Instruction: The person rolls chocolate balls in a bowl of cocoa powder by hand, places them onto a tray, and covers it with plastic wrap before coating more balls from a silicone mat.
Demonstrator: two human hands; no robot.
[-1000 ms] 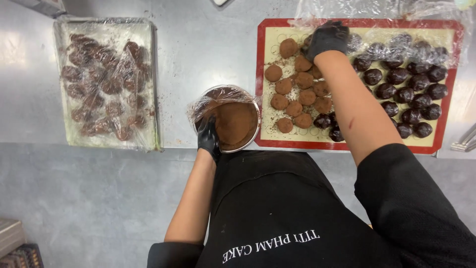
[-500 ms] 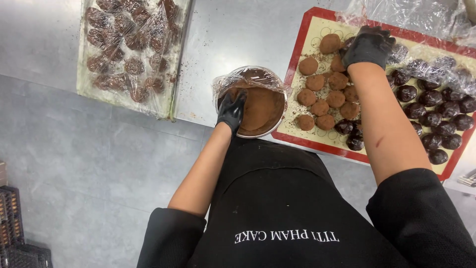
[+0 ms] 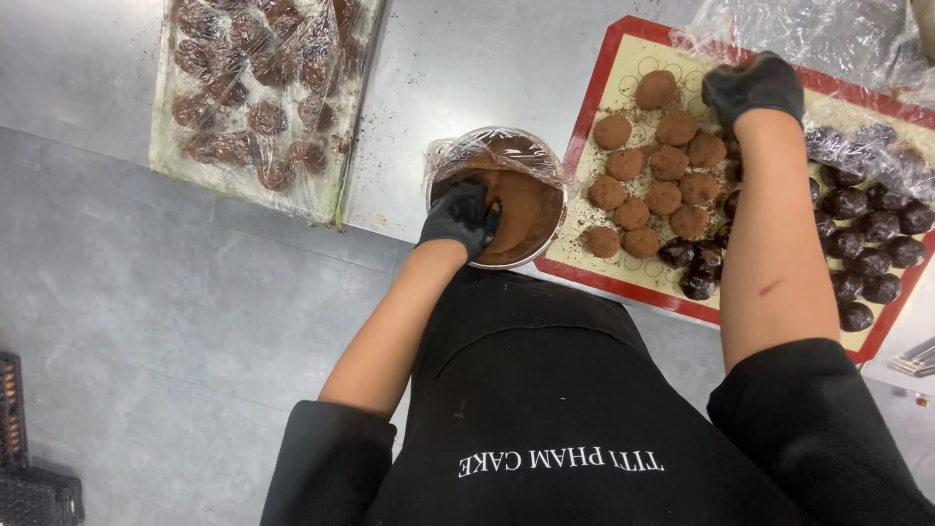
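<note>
My left hand (image 3: 458, 214), in a black glove, grips the near-left rim of a round metal bowl (image 3: 545, 180) of brown cocoa powder, fingertips dipping inside. My right hand (image 3: 755, 90), also gloved, is curled over the far part of a red-edged baking mat (image 3: 584, 127). What its fingers hold is hidden. Several cocoa-dusted balls (image 3: 664, 197) lie in rows on the mat's left half, just left of that hand. Several dark glossy balls (image 3: 872, 226) fill the right half, partly under plastic film.
A tray (image 3: 263, 97) of brown pieces under plastic film lies at the far left of the steel table (image 3: 467, 68). Crumpled plastic film (image 3: 828, 34) sits at the mat's far edge. A dark crate (image 3: 29, 487) stands on the floor at lower left.
The view has swung left, so everything sits further right in frame. My left hand stays at the bowl's rim and my right hand stays curled over the mat's far part.
</note>
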